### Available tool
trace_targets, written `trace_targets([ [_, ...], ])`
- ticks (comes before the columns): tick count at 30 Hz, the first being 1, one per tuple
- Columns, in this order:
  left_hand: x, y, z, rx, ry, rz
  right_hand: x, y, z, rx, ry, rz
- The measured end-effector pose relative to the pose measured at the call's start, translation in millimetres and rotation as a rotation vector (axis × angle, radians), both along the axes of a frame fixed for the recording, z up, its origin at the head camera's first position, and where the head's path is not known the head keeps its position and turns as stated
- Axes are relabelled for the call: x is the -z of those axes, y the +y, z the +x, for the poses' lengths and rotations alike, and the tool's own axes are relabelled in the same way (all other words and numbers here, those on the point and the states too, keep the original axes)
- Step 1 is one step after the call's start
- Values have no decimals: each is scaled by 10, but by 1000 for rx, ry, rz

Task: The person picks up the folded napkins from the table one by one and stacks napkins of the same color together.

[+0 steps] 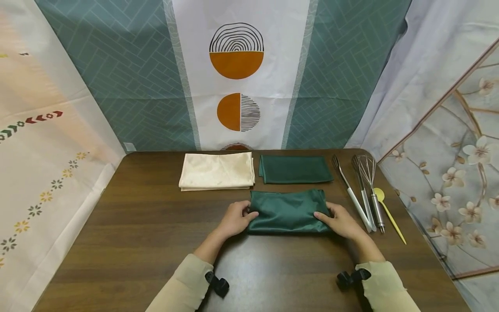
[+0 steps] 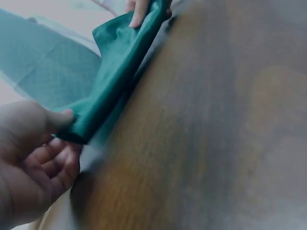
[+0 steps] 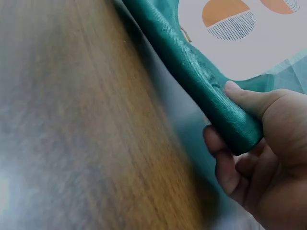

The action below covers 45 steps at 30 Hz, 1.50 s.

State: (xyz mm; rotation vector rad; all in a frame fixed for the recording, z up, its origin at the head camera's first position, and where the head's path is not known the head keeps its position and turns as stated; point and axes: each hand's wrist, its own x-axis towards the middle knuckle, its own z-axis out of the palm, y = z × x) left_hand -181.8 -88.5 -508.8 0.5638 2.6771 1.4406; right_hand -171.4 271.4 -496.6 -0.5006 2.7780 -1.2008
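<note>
A folded dark green satin cloth (image 1: 288,212) is stretched between both hands at the middle of the table. My left hand (image 1: 236,219) pinches its left end, thumb on top and fingers beneath. At the right end, my right hand (image 1: 342,220) grips it the same way. In the right wrist view the near edge of the cloth (image 3: 192,72) shows as a rounded fold, raised above the wood. The left wrist view has the cloth (image 2: 108,91) running from the left thumb up to the other hand, its far corner standing up.
Behind lie a folded cream cloth (image 1: 217,171) and another folded green cloth (image 1: 294,169). Along the right side are two slim white-handled utensils (image 1: 356,203), a whisk (image 1: 374,197) and a yellow spoon (image 1: 391,216). Printed curtains surround the brown wooden table (image 1: 148,242).
</note>
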Motion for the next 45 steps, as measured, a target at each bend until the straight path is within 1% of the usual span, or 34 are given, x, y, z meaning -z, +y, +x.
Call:
trace_targets([
  [3,27,13,-48,-85,-56,135,15,-17,-41,45,30,-27],
  [6,28,34,-94,-161,-111,215,32,-30,-98,79,60,-66],
  [9,16,58,-137,-197,-136,254,42,-48,-158,127,92,-103],
  [13,-17,89,-198,-223,-134,288,25,-63,-243,177,96,-135],
  [19,-128,147,-314,-244,-99,283,-56,-28,-384,199,56,-165],
  [22,-164,184,-397,-250,-93,273,-96,2,-457,233,74,-149],
  [26,-186,231,-514,-244,-109,262,-153,31,-545,281,91,-117],
  [28,-190,250,-566,-244,-121,261,-191,33,-580,292,85,-112],
  [33,-205,307,-670,-252,-140,267,-254,39,-672,307,66,-119],
  [36,-238,302,-720,-256,-151,263,-272,29,-749,308,63,-123],
  [41,-293,306,-804,-236,-163,237,-288,64,-855,318,67,-127],
  [45,-315,346,-888,-223,-151,193,-318,108,-921,336,79,-123],
])
